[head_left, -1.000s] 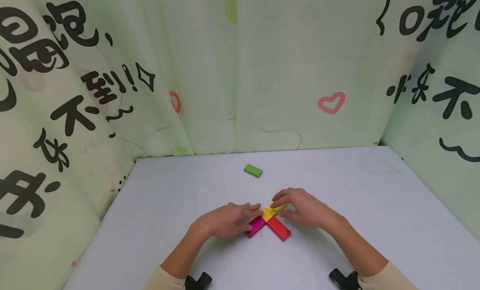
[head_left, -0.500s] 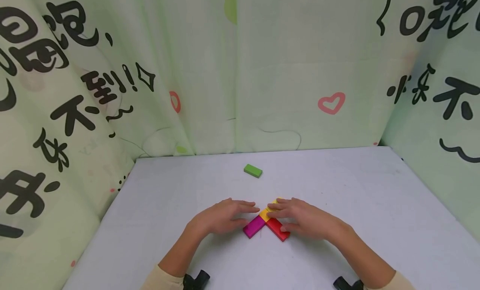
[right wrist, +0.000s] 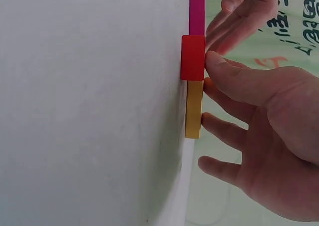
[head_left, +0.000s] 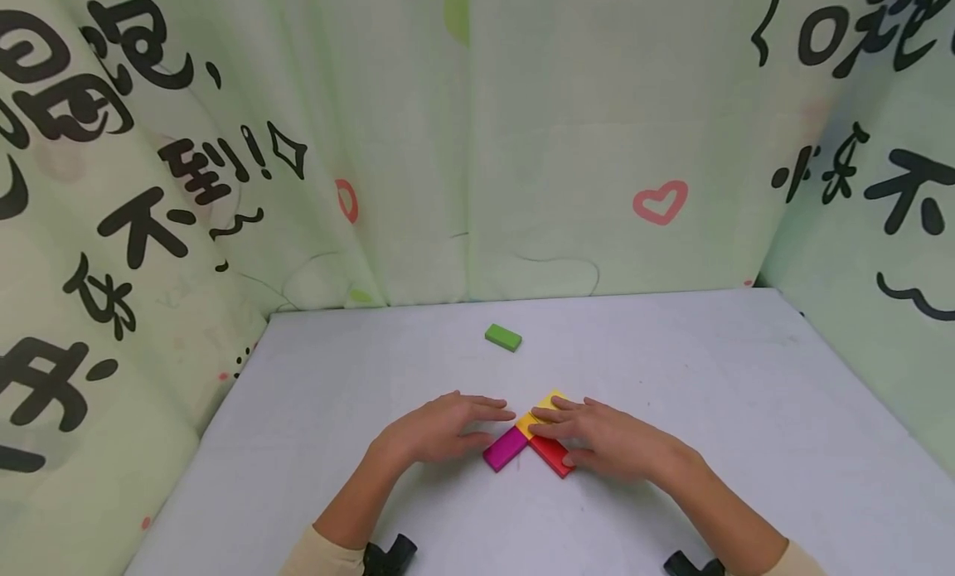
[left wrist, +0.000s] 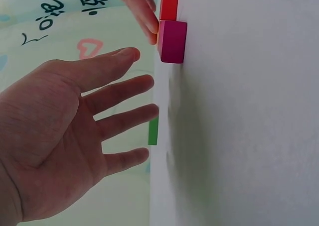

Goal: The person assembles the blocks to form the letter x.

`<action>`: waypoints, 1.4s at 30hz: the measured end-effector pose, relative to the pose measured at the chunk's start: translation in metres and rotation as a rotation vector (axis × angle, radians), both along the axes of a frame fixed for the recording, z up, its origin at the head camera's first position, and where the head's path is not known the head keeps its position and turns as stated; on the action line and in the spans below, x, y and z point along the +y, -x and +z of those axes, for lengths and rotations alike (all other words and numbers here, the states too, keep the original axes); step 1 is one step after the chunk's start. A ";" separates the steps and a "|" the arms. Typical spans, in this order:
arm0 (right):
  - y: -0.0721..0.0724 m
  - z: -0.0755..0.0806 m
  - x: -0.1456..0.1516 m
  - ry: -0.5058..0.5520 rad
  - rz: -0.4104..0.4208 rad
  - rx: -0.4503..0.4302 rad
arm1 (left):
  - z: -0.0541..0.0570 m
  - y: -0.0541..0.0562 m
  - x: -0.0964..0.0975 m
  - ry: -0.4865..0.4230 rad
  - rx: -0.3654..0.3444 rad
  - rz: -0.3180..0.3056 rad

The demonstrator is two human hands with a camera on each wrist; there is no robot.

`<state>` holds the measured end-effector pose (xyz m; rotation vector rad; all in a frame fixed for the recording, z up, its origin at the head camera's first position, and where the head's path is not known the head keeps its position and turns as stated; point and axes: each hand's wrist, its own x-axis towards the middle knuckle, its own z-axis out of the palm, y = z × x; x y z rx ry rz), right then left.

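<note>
My left hand (head_left: 440,427), fingers spread and straight, is just left of a magenta block (head_left: 506,449); the left wrist view shows a gap between that hand (left wrist: 75,116) and the block (left wrist: 173,43). My right hand (head_left: 612,439) lies over a red block (head_left: 548,454) and a yellow block (head_left: 554,399), partly hiding both. Its thumb touches the red block (right wrist: 193,57) in the right wrist view, and its extended fingers rest along the yellow side (right wrist: 194,109). An orange-yellow piece (head_left: 523,425) shows where the blocks meet. The blocks lie flat, end to end at angles.
A green block (head_left: 503,337) lies apart, farther back on the white table (head_left: 358,352). A pale green curtain (head_left: 552,145) with black writing and heart prints hangs behind the table and along both sides.
The left hand has drawn back slightly left from the magenta block. The right hand has come down from the yellow block's far end to rest over the red and yellow blocks.
</note>
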<state>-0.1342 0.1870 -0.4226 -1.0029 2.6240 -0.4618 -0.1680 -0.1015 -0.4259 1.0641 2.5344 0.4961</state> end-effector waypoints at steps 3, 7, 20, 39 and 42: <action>0.000 0.000 0.000 0.012 0.005 0.002 | 0.000 0.001 -0.002 0.004 0.005 0.003; 0.002 -0.001 0.000 0.026 0.010 0.005 | 0.000 0.005 -0.004 0.009 0.014 0.019; 0.002 -0.002 0.003 0.057 0.015 0.002 | 0.001 0.033 -0.013 -0.016 -0.001 0.107; 0.004 -0.005 0.001 0.060 0.002 -0.020 | -0.005 0.097 -0.002 -0.038 0.064 0.236; 0.004 -0.004 0.000 0.055 -0.007 -0.023 | -0.005 0.106 0.001 -0.033 0.071 0.253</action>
